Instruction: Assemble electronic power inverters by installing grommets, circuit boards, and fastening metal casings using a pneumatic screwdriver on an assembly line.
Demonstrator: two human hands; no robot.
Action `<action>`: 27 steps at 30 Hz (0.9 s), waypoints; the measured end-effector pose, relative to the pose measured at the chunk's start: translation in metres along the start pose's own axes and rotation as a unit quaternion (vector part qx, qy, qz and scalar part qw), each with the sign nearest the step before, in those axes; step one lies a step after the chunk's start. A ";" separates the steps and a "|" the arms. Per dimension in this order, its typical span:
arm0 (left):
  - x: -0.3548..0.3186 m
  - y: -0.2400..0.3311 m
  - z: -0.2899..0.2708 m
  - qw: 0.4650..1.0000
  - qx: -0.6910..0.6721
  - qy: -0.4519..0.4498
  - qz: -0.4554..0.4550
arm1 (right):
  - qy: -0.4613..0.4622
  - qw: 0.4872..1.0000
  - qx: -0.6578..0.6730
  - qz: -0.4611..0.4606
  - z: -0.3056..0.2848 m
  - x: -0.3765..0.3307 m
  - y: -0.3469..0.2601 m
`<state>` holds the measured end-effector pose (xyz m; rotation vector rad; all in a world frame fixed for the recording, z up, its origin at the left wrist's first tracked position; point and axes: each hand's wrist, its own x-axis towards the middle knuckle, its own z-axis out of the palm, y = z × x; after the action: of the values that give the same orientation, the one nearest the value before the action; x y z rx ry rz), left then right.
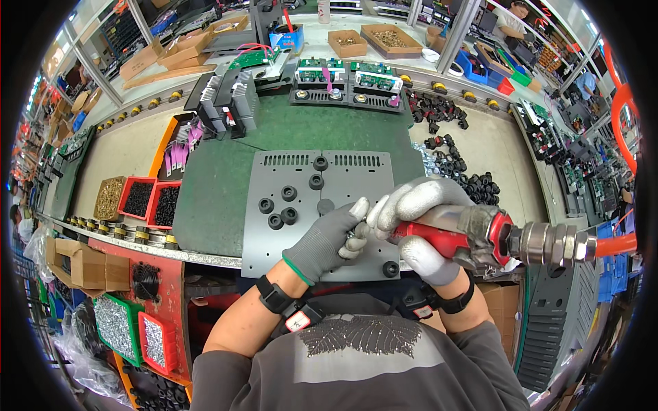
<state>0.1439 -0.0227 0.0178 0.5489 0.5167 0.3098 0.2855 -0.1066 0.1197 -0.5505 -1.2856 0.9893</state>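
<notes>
My right hand (426,205), in a grey glove with white-coated fingers, wraps round a red and silver air screwdriver (445,233). The tool lies nearly level, its front end toward my left hand (334,236). That hand, gloved too, has its thumb and finger pinched by the right fingertips, with the other fingers curled. Small shiny bits show at its curled fingers, too small to name. Beneath both hands lies a grey metal plate (264,236) with slots and holes. Several black round rubber feet (288,194) sit on it, and one rubber foot (391,268) stands at its near right corner.
A green mat (212,198) covers the bench. Heat-sink modules (233,103) and circuit board assemblies (329,85) stand at its far side. Loose black parts (473,185) are heaped to the right. Red bins (137,198) stand left. A red air hose (617,245) trails from the tool.
</notes>
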 end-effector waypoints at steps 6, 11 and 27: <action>0.002 -0.002 0.009 0.995 0.086 0.056 0.005 | -0.042 0.995 -0.093 0.001 -0.003 0.006 -0.007; -0.018 0.008 0.007 0.961 0.246 0.075 0.103 | -0.054 0.984 -0.167 0.001 -0.005 0.005 -0.014; -0.056 0.011 -0.013 0.621 0.705 0.242 0.241 | -0.062 0.987 -0.111 0.095 0.004 -0.011 -0.010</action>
<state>0.0887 -0.0309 0.0356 2.2398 1.1224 0.5414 0.2851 -0.1219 0.1233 -0.8050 -1.4851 1.0569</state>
